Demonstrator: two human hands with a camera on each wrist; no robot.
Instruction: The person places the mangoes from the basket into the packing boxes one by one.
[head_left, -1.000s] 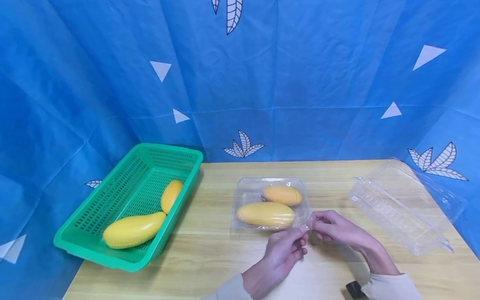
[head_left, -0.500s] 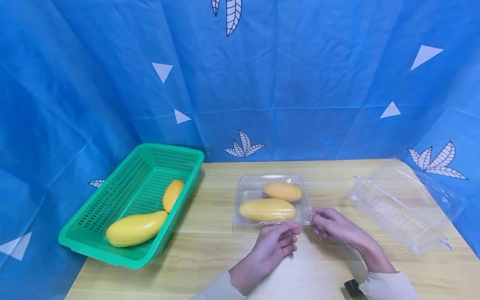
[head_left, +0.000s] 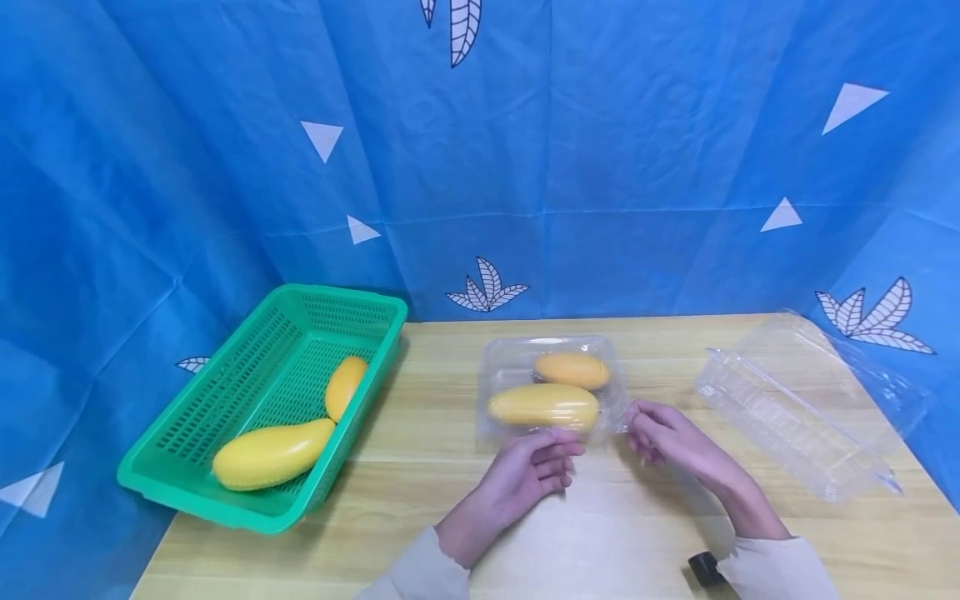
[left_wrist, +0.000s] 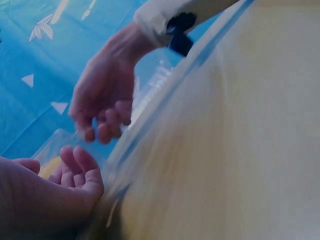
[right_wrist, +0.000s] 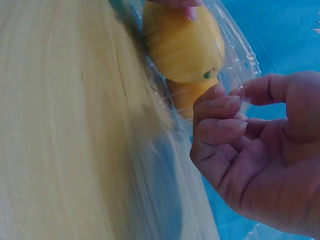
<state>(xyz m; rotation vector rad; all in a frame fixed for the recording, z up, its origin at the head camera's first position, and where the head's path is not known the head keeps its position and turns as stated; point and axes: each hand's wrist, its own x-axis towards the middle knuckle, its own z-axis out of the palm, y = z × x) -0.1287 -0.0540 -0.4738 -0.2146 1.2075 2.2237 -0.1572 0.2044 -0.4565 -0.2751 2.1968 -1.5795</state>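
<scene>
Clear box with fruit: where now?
Head view, right of centre: the clear box sits between the green basket (left) and the open box (right), with the right hand at its near right corner.

Clear rectangular plastic container [head_left: 512, 363]: rests on wood-grain tabletop [head_left: 405, 483], transparent lid over contents. Inside: long yellow rounded fruit [head_left: 543, 405], lying crosswise along near side; shorter orange-yellow oval fruit [head_left: 572, 370] just behind, also on its side. Right hand [head_left: 667, 437] pinches container at near right corner. Left hand [head_left: 525, 477] at near edge; contact unclear.
</scene>
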